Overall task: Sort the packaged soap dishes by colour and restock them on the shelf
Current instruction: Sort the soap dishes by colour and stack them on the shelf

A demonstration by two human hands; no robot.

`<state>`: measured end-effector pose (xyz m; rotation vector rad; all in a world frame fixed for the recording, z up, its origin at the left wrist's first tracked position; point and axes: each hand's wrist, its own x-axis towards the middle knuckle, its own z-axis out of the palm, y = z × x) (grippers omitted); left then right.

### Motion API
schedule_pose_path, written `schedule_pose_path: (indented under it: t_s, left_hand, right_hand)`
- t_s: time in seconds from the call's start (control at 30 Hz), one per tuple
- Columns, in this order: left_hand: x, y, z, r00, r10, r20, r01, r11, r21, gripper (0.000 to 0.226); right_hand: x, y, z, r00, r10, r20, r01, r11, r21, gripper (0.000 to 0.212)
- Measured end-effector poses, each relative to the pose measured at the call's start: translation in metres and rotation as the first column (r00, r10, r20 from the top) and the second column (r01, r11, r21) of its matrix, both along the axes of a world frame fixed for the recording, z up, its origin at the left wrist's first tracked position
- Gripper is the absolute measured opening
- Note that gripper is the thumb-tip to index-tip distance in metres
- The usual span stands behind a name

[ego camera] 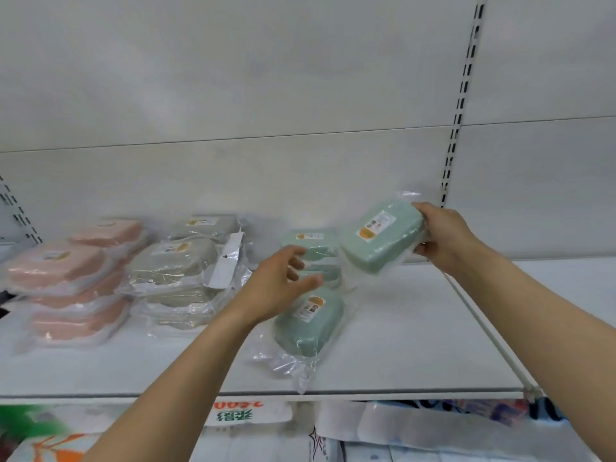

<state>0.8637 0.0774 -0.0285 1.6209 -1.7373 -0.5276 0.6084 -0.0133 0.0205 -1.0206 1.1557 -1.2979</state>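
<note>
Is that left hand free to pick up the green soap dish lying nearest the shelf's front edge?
Probably yes. The left hand is open and empty, hovering just above the green soap dish, with nothing between them.

A pale grey back panel (266,78) is rising behind a white shelf (416,328), catching soft, even light. A slotted upright (461,105) is running down the right side. Below the shelf, printed packages (416,428) are lying blurred.

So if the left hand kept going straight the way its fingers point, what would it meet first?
Probably the green soap dishes stacked at the back: the left hand is open, its fingers aimed at them. Depth is unclear, so contact can't be judged.
</note>
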Motion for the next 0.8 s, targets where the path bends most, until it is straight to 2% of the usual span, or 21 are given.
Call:
schedule_pose_path:
  t_s: [0.07,0.1,0.2,0.27,0.33,0.4,0.47,0.57,0.6,0.67,0.73,0.77,0.8]
  left_hand:
    - [-0.006,-0.004,0.011,0.960,-0.011,-0.281,-0.005,0.998,-0.058,0.071]
    - [-0.008,-0.009,0.015,0.931,-0.007,-0.364,-0.021,0.997,-0.073,0.075]
    - [-0.008,-0.025,0.026,0.901,0.067,-0.429,-0.142,0.979,-0.147,0.076]
    - [-0.002,-0.039,0.025,0.881,0.148,-0.450,-0.254,0.949,-0.185,0.068]
    - [0.008,-0.052,0.021,0.870,0.218,-0.443,-0.327,0.926,-0.187,0.062]
    - [0.014,-0.062,0.016,0.874,0.274,-0.400,-0.361,0.919,-0.159,0.060]
    - [0.015,-0.068,0.010,0.891,0.333,-0.308,-0.384,0.915,-0.121,0.062]
    - [0.011,-0.072,0.003,0.895,0.358,-0.266,-0.394,0.914,-0.097,0.063]
    - [0.011,-0.072,0.002,0.898,0.357,-0.259,-0.390,0.916,-0.089,0.063]
    - [0.012,-0.069,0.003,0.910,0.350,-0.224,-0.375,0.924,-0.079,0.064]
    - [0.014,-0.065,0.006,0.921,0.346,-0.180,-0.363,0.929,-0.069,0.068]
    - [0.013,-0.063,0.007,0.926,0.344,-0.158,-0.358,0.931,-0.071,0.070]
    - [0.013,-0.061,0.010,0.931,0.338,-0.140,-0.350,0.933,-0.078,0.072]
  right_hand:
    - [0.021,-0.007,0.006,0.996,0.040,0.086,-0.041,0.999,0.007,0.009]
    - [0.034,-0.010,0.008,0.992,0.067,0.111,-0.069,0.997,0.017,0.011]
    - [0.068,-0.019,0.007,0.982,0.129,0.141,-0.138,0.989,0.058,0.017]
    - [0.084,-0.026,0.005,0.984,0.161,0.072,-0.168,0.981,0.098,0.018]
    - [0.093,-0.032,0.002,0.976,0.157,-0.149,-0.142,0.984,0.109,0.014]
    - [0.096,-0.036,-0.001,0.925,0.103,-0.365,-0.085,0.994,0.066,0.016]
    - [0.095,-0.044,-0.007,0.879,0.081,-0.470,-0.071,0.997,0.038,0.026]
    - [0.093,-0.053,-0.016,0.783,0.104,-0.614,-0.103,0.994,0.037,0.020]
    - [0.091,-0.055,-0.021,0.720,0.059,-0.692,-0.091,0.996,-0.009,0.020]
    - [0.083,-0.046,-0.025,0.606,-0.159,-0.780,-0.055,0.969,-0.240,0.033]
    - [0.079,-0.018,-0.023,0.598,-0.285,-0.749,-0.164,0.872,-0.462,0.024]
    - [0.081,-0.001,-0.021,0.557,-0.268,-0.786,-0.261,0.842,-0.472,0.017]
    - [0.085,0.016,-0.020,0.457,-0.239,-0.856,-0.365,0.828,-0.426,0.020]
